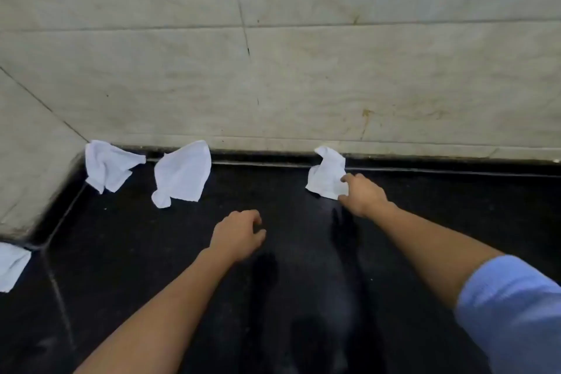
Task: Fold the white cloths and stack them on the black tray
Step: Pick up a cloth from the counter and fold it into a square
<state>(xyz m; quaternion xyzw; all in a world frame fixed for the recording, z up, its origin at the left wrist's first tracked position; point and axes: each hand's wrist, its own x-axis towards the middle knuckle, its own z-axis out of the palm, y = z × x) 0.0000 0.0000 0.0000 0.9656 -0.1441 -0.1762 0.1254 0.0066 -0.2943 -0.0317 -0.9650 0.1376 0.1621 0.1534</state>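
Note:
Several crumpled white cloths lie on a black counter (455,222) along a pale stone wall. My right hand (362,194) reaches forward and pinches the right cloth (326,173) at its near right edge. My left hand (238,234) hovers over the black surface with loosely curled fingers and holds nothing. A middle cloth (183,174) and a left cloth (107,165) lie near the back corner. Another white cloth (10,266) shows at the left edge of the view. I see no black tray.
The pale stone wall (303,70) rises behind the counter and turns forward at the left (30,161), forming a corner. A groove (57,288) runs along the counter's left side.

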